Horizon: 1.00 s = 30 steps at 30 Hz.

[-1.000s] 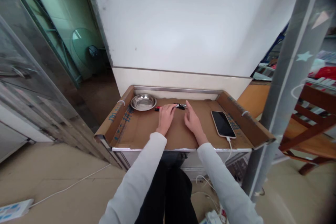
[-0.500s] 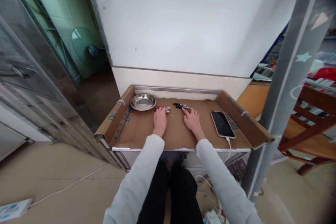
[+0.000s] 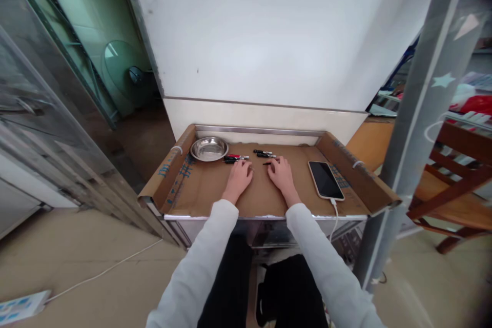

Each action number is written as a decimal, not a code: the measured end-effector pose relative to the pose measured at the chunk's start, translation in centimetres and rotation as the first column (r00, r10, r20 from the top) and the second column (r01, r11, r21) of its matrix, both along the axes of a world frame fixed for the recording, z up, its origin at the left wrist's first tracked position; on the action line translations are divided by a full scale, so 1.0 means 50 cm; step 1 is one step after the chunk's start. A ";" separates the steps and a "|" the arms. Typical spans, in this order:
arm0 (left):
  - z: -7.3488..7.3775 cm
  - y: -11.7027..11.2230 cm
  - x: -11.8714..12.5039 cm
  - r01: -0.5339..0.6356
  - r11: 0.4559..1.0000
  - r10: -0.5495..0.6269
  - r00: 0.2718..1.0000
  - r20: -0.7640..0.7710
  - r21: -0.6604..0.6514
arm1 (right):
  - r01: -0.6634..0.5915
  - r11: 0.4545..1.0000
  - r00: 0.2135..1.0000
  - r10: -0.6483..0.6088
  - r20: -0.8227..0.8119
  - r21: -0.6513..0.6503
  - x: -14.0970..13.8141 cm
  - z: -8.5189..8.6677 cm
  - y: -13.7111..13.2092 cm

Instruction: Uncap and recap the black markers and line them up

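Note:
My left hand (image 3: 240, 176) rests palm down on the cardboard, fingers loosely apart and holding nothing I can see. Just beyond its fingertips lie a red pen (image 3: 239, 157) and dark pens (image 3: 229, 160), partly hidden by the hand. My right hand (image 3: 282, 173) has its fingers bent over a black pen, whose dark tip (image 3: 266, 164) pokes out to the left; the rest is covered. Past the right fingertips, two black pens (image 3: 263, 153) lie side by side. A round metal dish (image 3: 209, 158) stands left of the pens.
A phone (image 3: 326, 180) with a white charging cable (image 3: 335, 213) lies to the right. The cardboard-lined table (image 3: 203, 195) has raised side flaps and a white wall (image 3: 261, 36) behind. A grey post (image 3: 407, 113) and wooden chair (image 3: 449, 179) stand at the right.
My left hand has slid right, off the left pens and closer to my right hand. The right fingers have curled in, and a dark pen tip now shows beside them. My legs have shifted.

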State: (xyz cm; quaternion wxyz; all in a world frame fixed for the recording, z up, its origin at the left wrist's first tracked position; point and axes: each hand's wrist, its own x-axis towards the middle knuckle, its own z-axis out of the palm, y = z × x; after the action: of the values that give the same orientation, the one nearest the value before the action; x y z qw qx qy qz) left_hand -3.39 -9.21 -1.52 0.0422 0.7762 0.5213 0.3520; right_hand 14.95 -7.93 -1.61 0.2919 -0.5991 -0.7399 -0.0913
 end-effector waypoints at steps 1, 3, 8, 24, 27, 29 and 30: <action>0.000 0.002 0.003 0.004 1.000 -0.004 1.000 -0.029 0.000 | -0.003 1.000 1.000 0.003 0.001 0.001 0.000 0.000 0.000; 0.001 0.008 0.006 0.007 1.000 -0.007 0.998 -0.064 0.002 | 0.002 1.000 1.000 -0.002 0.004 -0.003 0.000 0.000 -0.001; 0.004 0.014 0.010 0.007 1.000 -0.008 0.997 -0.076 -0.016 | 0.022 0.999 1.000 -0.021 0.011 -0.026 0.000 0.001 -0.001; -0.002 0.060 0.038 0.091 0.993 -0.095 0.995 -0.045 -0.073 | 0.155 0.986 0.988 -0.156 -0.015 -0.060 0.001 -0.014 0.006; 0.001 0.075 0.046 0.107 0.989 -0.109 0.994 -0.009 -0.102 | 0.118 0.990 0.993 -0.119 -0.015 -0.074 0.003 -0.013 0.007; 0.003 0.080 0.048 0.140 0.984 -0.137 0.990 0.036 -0.110 | 0.089 0.992 0.995 -0.092 -0.033 -0.089 0.004 -0.009 0.006; 0.005 0.080 0.048 0.166 0.980 -0.161 0.985 0.060 -0.109 | 0.066 0.993 0.997 -0.070 -0.041 -0.095 0.004 -0.007 0.006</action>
State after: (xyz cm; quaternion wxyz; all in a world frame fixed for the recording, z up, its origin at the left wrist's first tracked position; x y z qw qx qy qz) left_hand -0.97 -5.19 -1.28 0.1283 0.8035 0.4737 0.3368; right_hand 15.15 -7.64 -1.97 0.2763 -0.6390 -0.7159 -0.0531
